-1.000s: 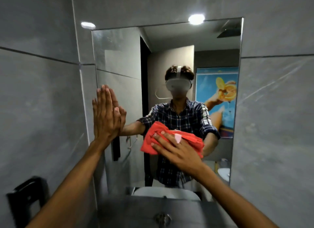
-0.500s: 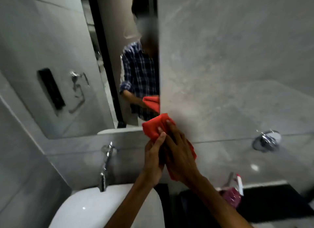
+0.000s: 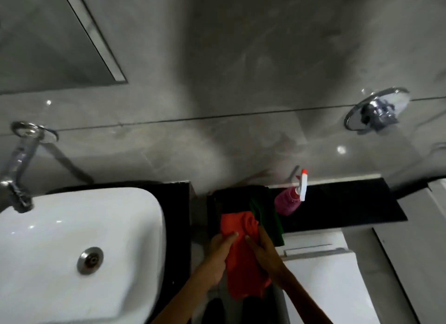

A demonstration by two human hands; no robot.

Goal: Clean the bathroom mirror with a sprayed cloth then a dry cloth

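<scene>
A red cloth [image 3: 241, 256] hangs between both hands, low in the frame, over the gap between basin and toilet tank. My left hand [image 3: 218, 258] grips its left edge and my right hand [image 3: 264, 253] grips its right edge. Behind it a green cloth [image 3: 268, 215] lies on the black ledge [image 3: 337, 208]. A pink spray bottle [image 3: 288, 201] with a white trigger and red tip stands just right of the green cloth. Only the lower right corner of the mirror [image 3: 48, 46] shows, at the top left.
A white basin [image 3: 72, 251] with a metal drain fills the lower left, with a chrome tap [image 3: 19, 164] above it. A chrome wall valve [image 3: 379, 111] is at the upper right. A white toilet tank [image 3: 325, 275] sits at the lower right.
My hands have come off the mirror and dropped down with the red cloth, now held in both hands above the ledge. The view has swung down and right, away from the mirror.
</scene>
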